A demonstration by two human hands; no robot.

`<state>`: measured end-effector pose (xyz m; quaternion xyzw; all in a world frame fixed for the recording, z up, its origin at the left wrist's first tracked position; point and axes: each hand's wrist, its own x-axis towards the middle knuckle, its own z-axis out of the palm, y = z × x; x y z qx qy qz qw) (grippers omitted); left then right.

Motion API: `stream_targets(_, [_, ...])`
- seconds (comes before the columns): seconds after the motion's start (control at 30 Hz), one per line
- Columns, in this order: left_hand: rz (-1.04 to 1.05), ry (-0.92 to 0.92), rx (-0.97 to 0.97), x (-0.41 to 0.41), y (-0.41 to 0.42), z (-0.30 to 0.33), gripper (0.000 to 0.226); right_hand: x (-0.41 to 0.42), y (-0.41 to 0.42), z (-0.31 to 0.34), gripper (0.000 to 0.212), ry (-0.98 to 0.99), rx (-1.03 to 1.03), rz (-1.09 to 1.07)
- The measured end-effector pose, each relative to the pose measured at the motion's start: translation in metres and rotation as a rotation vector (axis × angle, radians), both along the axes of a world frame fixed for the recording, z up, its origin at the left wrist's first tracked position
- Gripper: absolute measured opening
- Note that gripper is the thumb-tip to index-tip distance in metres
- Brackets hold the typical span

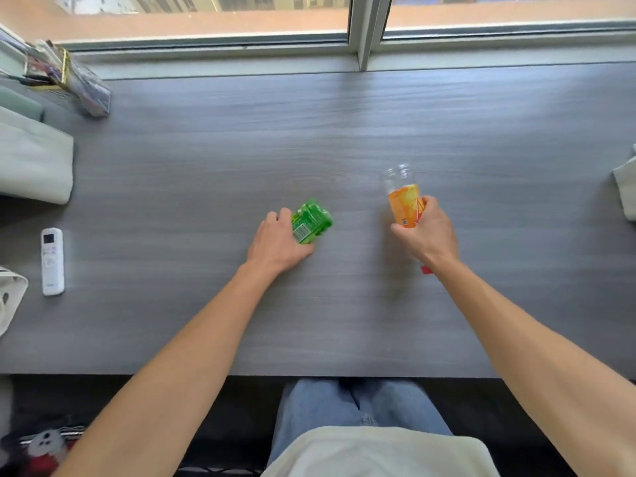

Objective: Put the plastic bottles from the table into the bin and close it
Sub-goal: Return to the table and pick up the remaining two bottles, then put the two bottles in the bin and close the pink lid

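Observation:
A green-labelled plastic bottle (312,220) lies near the middle of the grey wooden table (344,125), and my left hand (278,242) is wrapped around its near end. To the right, a clear bottle with an orange label (402,197) is held off the table, its clear base pointing away from me. My right hand (428,232) grips the bottle's lower half. A bit of red, perhaps its cap, shows below my right wrist (426,269). No bin is in view.
A white remote control (52,260) lies at the left, with pale cushions (32,160) and a pile of clutter (69,77) behind it. A white object (626,184) sits at the right edge. The window sill runs along the back.

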<state>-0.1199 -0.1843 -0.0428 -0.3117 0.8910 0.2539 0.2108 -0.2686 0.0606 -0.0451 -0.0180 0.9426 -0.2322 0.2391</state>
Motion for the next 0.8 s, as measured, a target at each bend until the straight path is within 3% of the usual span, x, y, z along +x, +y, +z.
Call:
stream_targets(0.07, [0.085, -0.005, 0.059, 0.023, 0.009, 0.006, 0.067, 0.017, 0.017, 0.006, 0.068, -0.019, -0.021, 0.021])
stream_targets(0.2, [0.146, -0.066, 0.172, 0.081, 0.032, 0.016, 0.064, 0.058, 0.057, 0.016, 0.044, -0.094, -0.054, 0.066])
stream_targets(0.47, [0.108, -0.172, 0.272, 0.164, 0.048, 0.013, 0.052, 0.16, 0.14, 0.029, 0.055, -0.283, -0.114, -0.084])
stream_targets(0.8, [-0.414, -0.327, 0.273, 0.166, 0.084, 0.002, 0.063, 0.341, 0.209, 0.029, 0.061, -0.374, -0.104, -0.688])
